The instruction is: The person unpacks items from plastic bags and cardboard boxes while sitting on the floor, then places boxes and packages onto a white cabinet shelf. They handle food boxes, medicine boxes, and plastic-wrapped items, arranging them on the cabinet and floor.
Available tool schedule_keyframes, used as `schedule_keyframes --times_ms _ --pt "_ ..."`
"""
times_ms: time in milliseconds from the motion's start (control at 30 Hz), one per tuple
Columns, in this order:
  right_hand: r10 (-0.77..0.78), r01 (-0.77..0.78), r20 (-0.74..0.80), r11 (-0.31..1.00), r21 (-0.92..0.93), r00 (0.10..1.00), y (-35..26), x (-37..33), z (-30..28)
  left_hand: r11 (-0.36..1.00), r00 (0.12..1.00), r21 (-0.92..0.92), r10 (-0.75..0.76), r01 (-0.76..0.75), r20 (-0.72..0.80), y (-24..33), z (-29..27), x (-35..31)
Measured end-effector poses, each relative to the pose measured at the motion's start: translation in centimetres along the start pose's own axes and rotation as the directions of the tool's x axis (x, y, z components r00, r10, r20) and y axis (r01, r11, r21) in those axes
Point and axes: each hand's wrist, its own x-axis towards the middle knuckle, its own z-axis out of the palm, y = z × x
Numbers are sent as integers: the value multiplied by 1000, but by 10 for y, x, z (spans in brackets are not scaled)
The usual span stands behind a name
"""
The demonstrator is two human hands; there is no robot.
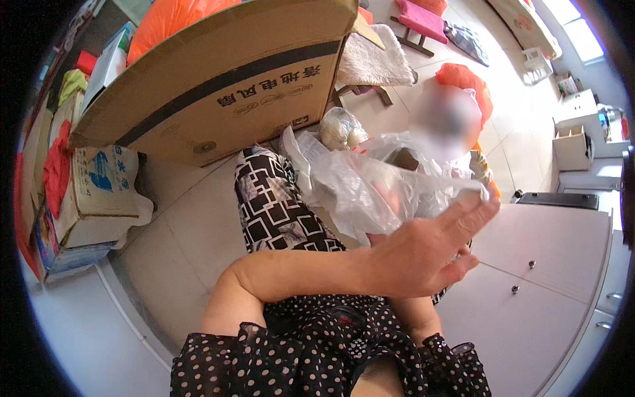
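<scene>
Well left of the clear plastic bag (347,188), a worn carton (106,188) with a red cloth (57,165) against it. Nearer, up and left of the bag, a large cardboard box (278,83). Just left of the bag, a patterned trouser leg (268,202); just beyond the bag, a small rounded bag (338,129). In front of the body, the clear plastic bag, with something reddish (385,195) inside. Looks light, limp and slippery, likely to tear if pulled by one thin layer; best taken by a gathered fold of the rim. At the bag's lower right, the left hand (423,255): fingertips pinched on the film, drawn tight there, with the thumb apart. Below the bag, the right forearm (418,317); right hand hidden behind the left, so cannot tell whether spread or gripping. Beyond the bag to the right, an orange bag (460,76); right of the bag, a white cabinet (555,238).
</scene>
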Motion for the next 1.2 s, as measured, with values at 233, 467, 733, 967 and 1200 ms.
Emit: schedule_keyframes --times_ms 233,467,733,967,1200 --pt "49 -39 54 983 -178 997 15 -17 2 994 987 -95 46 -61 -155 -11 9 5" --pt "61 -47 43 959 -279 997 19 -21 -1 979 992 -198 23 -47 -122 -18 30 -6" --pt "63 -31 73 925 -380 995 24 -22 0 959 998 -283 17 1 62 -4 46 -27" --pt "37 103 205 770 -630 978 13 -25 -6 958 971 -255 -179 135 -159 3 -36 -7" --pt "-577 430 271 155 -890 770 -34 -44 -54 923 921 -325 -294 205 -256 18 -102 -8"
